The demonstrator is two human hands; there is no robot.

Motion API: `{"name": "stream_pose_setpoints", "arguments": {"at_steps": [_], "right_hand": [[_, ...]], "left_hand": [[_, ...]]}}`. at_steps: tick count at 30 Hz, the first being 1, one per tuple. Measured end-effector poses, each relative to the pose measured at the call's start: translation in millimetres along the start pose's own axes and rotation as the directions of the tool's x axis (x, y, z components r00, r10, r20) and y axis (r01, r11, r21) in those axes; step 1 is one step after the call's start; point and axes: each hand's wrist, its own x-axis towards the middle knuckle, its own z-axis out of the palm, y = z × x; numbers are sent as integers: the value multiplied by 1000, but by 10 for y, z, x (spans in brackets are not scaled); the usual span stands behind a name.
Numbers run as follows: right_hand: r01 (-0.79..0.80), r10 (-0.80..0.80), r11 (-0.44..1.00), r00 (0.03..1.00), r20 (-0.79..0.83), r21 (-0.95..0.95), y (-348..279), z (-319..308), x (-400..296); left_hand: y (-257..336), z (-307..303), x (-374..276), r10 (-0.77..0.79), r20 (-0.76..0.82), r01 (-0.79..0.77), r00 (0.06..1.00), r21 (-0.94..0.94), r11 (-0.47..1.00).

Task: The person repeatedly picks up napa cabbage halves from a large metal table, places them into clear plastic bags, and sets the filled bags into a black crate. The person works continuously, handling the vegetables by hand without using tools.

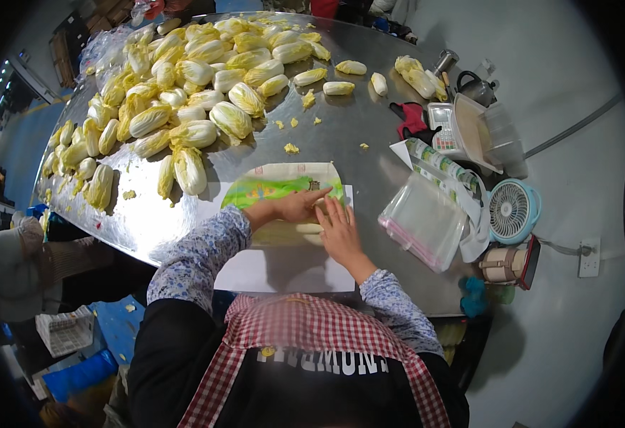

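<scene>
A printed plastic bag with green and yellow artwork lies on a white sheet before me. My left hand is over the bag, palm down, its index finger stretched to the right. What its other fingers do underneath is hidden. My right hand reaches in from the right with its fingers apart, tips close to my left hand at the bag's right side. Between the hands and the bag's near part, something pale shows, partly covered; I cannot tell whether it is a cabbage inside the bag.
Napa cabbages are heaped across the left and back of the metal table. Clear plastic bags, a blue fan, a scale and a kettle stand along the right. Another person is at the left.
</scene>
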Motion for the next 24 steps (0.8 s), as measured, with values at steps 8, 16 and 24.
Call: {"name": "stream_pose_setpoints", "arguments": {"at_steps": [8,16,24], "right_hand": [[-127,123,991,987,105,30,-59,51,45],[-225,216,969,972,93,106,29,361,-94],[-190,212,956,974,-79,221,1,411,-27]], "left_hand": [[-172,-384,577,34,-455,185,890,428,885],[192,-87,286,417,69,-375,906,589,716],[44,243,-76,82,-57,-82,995,-4,997]]}}
